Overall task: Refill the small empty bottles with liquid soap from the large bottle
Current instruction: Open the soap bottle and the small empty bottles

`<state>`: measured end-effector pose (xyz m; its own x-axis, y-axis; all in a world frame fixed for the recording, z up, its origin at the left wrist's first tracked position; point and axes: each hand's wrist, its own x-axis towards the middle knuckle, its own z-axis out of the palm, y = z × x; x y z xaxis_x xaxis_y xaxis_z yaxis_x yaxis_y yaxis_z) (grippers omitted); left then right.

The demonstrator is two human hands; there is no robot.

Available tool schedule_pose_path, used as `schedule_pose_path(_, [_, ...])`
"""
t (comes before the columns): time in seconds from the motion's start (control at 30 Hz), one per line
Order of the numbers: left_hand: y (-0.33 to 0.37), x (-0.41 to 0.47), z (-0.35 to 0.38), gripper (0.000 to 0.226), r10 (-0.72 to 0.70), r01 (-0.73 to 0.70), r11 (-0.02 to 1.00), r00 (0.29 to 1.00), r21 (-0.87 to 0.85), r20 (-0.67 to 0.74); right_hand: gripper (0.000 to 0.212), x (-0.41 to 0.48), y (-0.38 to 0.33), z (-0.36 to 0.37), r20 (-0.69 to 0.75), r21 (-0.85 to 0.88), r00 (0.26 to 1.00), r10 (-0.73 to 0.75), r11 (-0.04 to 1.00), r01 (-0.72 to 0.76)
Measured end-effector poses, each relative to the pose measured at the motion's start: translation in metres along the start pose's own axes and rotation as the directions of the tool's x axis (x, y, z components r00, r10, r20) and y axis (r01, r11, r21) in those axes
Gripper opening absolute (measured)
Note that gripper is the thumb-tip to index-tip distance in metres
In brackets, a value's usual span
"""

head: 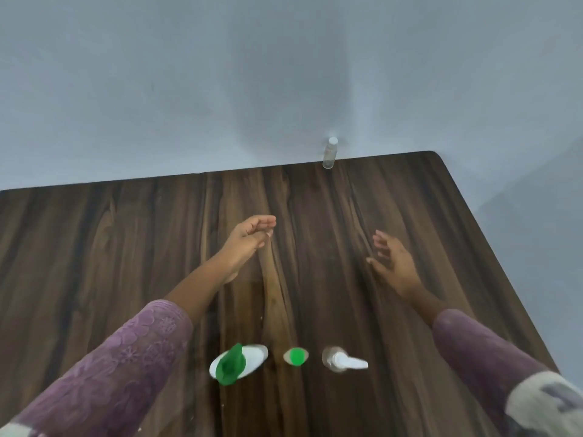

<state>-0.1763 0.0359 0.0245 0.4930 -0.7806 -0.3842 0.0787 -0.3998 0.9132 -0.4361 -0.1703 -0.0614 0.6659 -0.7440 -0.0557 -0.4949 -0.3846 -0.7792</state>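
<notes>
Since all three bottles in the near row stand closed on the surface (126, 247), the refilling looks to me not yet begun: nothing is uncapped, nothing is tilted, and no soap shows outside a container. Nearest, from left to right, stand the large bottle (250, 359), white with a green pump head, then just beside it a small bottle with a green cap (295, 356), then a small clear bottle with a white pump nozzle (342, 359). Seen from almost straight above, how full any of them is cannot be told. The purple left sleeve (126, 357) and right sleeve (482, 357) pass on either side of this row, with the arms stretched forward beyond it. Farther out, over the middle of the wood, the left grip (252, 236) hangs with its fingers loosely curled toward the thumb and nothing between them. The right grip (391, 260) is spread, fingers apart and pointing away, equally empty. Neither touches a bottle, and whether either rests on the wood cannot be told. Farthest off, at the back edge by the wall (189, 89), a fourth small clear bottle with a white cap (330, 152) stands upright, well apart from the others. By my reading everything is left: opening the small bottles, dispensing from the large one, closing them.
</notes>
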Motion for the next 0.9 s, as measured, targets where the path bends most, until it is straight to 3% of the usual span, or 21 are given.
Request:
schedule_pose_path(0.13, [0.015, 0.049, 0.013, 0.035, 0.048, -0.048, 0.999, 0.999, -0.012, -0.013, 0.062, 0.086, -0.037, 0.022, -0.118, 0.223, 0.982, 0.145, 0.968, -0.116])
schedule_pose_path(0.3, [0.032, 0.123, 0.029, 0.044, 0.072, -0.072, 0.997, 0.997, -0.025, -0.01, 0.064, 0.185, -0.067, 0.052, -0.213, 0.328, 0.937, 0.277, 0.924, -0.199])
schedule_pose_path(0.43, [0.039, 0.17, 0.042, 0.054, 0.087, -0.085, 0.995, 0.995, -0.045, 0.04, 0.066, 0.238, -0.066, 0.075, -0.3, 0.274, 0.911, 0.283, 0.94, -0.202])
schedule_pose_path(0.63, [0.031, 0.209, 0.058, 0.059, 0.057, -0.055, 0.998, 0.995, -0.021, 0.077, 0.046, 0.271, -0.057, 0.094, -0.404, 0.262, 0.873, 0.271, 0.949, -0.174])
schedule_pose_path(0.8, [0.017, 0.201, 0.054, 0.055, 0.04, -0.039, 0.999, 0.994, -0.006, 0.103, 0.035, 0.268, -0.053, 0.085, -0.342, 0.16, 0.919, 0.197, 0.976, -0.149])
schedule_pose_path(0.9, [0.013, 0.184, 0.046, 0.05, 0.024, -0.026, 1.0, 0.994, 0.015, 0.108, 0.028, 0.244, -0.048, 0.078, -0.278, 0.188, 0.943, 0.184, 0.973, -0.135])
